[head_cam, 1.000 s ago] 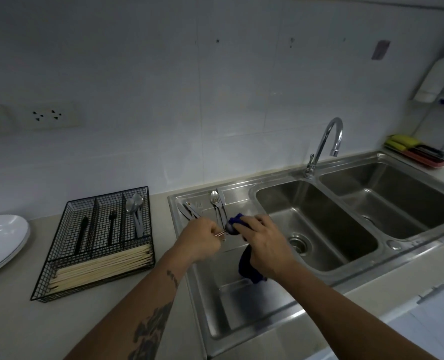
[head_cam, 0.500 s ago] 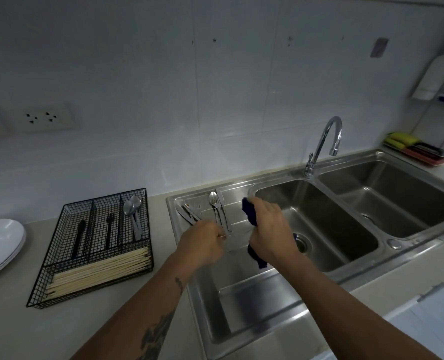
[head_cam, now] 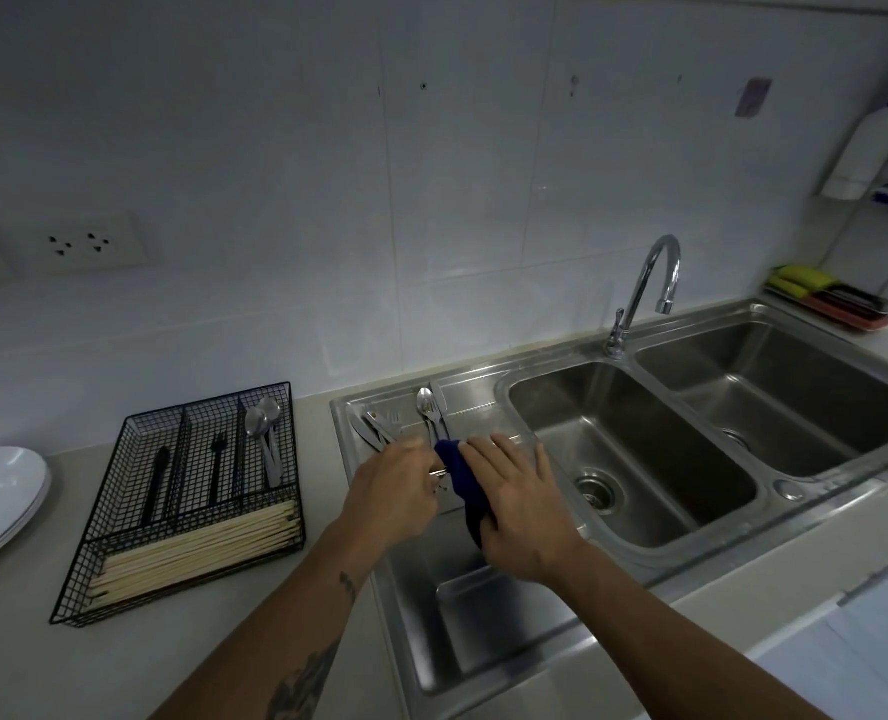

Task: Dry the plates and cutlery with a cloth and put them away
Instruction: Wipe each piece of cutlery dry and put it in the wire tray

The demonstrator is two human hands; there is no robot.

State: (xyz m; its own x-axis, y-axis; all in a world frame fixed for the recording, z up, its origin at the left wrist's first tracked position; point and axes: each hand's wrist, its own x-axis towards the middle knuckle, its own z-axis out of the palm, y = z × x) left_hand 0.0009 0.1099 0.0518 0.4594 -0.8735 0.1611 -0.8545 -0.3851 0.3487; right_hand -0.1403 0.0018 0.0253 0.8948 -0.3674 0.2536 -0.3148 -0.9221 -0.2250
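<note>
Over the steel draining board (head_cam: 483, 605), my left hand (head_cam: 389, 491) grips the handle of a piece of cutlery (head_cam: 437, 473); its other end is wrapped in a dark blue cloth (head_cam: 462, 480). My right hand (head_cam: 519, 506) holds that cloth around it, so I cannot tell what kind of piece it is. Behind my hands, a spoon (head_cam: 425, 405) and several knives (head_cam: 366, 431) lie on the board. A black wire cutlery tray (head_cam: 83, 574) on the left holds dark cutlery, spoons (head_cam: 262, 420) and pale chopsticks (head_cam: 197, 550). White plates (head_cam: 0, 491) are stacked at the far left.
A double steel sink (head_cam: 634, 449) with a curved tap (head_cam: 644, 288) fills the right side. Sponges on a red tray (head_cam: 826, 298) sit at the back right, a white bottle (head_cam: 868, 142) above them. A wall socket (head_cam: 78, 244) is on the tiled wall.
My right hand, raised with the cloth half a second ago, has come back down onto the cutlery held in my left hand. The left hand has barely moved.
</note>
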